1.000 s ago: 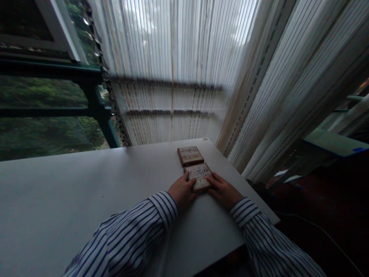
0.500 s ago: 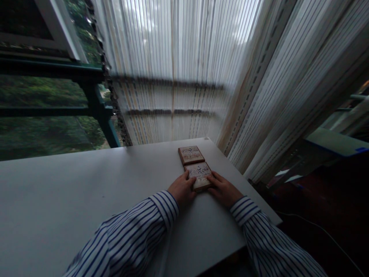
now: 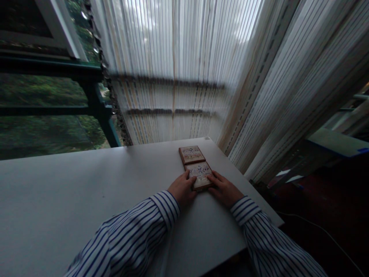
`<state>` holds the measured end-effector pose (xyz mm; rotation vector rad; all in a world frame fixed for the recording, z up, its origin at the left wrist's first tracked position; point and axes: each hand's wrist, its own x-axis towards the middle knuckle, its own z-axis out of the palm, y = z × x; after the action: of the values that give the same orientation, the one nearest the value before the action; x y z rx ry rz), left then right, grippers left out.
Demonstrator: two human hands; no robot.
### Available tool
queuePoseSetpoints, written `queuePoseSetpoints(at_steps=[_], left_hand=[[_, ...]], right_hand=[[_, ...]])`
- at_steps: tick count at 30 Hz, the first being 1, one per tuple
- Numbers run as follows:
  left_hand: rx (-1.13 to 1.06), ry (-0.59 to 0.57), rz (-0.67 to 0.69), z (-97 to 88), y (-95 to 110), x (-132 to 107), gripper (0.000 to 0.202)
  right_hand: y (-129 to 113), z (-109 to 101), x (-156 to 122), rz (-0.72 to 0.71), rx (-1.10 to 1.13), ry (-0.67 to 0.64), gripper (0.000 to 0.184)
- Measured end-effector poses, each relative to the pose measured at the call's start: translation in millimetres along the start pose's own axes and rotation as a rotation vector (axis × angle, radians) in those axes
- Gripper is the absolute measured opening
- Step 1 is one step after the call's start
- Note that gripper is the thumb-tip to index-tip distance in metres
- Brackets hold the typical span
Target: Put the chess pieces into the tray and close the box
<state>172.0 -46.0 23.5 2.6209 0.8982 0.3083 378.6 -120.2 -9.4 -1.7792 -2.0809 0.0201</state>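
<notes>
Two flat, square, brown-edged boxes with pale printed tops lie end to end on the white table. The nearer box sits between my hands. My left hand grips its left edge, thumb resting on the top. On the opposite edge is my right hand, its thumb also over the top face. The farther box touches or nearly touches the back edge of the nearer one, and neither hand is on it. Fingers under the edges are partly hidden.
A striped sheer curtain hangs behind the table. To the left stands a dark green railing with foliage beyond. Past the table's right edge are another table and a thin white cable on the dark floor.
Almost nothing differs. The view has shifted very slightly, while both hands stay on the nearer box and the two boxes keep their places.
</notes>
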Motion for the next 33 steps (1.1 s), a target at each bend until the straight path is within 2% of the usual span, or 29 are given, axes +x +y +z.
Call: queuePoseSetpoints(at_steps=[7,12,17,21,29,33], left_hand=[[0.021,-0.024,0.005,-3.0,2.2,-0.6,0.055],[0.045,-0.002,0.016,-1.6,1.0,-0.6,0.053],[0.054,0.045,0.029,-0.1,-0.5,3.2,0.045],[0.099,0.031,0.013,-1.9,0.7,5.4,0.041],[0.144,0.083,0.091,-10.2,-2.8,12.3,0.050],[0.134,0.032,0.093,-4.7,-11.3,21.7,0.067]], right_hand=[[-1.7,-5.7,-0.9,-0.045,-0.029,0.016,0.050],[-11.0,-6.7,11.8,-0.057,-0.098,0.075,0.047],[-18.7,0.7,23.6,0.007,-0.169,-0.026,0.049],[-15.8,7.3,23.9,0.037,-0.153,-0.096,0.051],[-14.5,9.5,24.7,0.016,-0.176,-0.095,0.053],[-17.4,8.4,24.1,0.018,-0.175,-0.085,0.051]])
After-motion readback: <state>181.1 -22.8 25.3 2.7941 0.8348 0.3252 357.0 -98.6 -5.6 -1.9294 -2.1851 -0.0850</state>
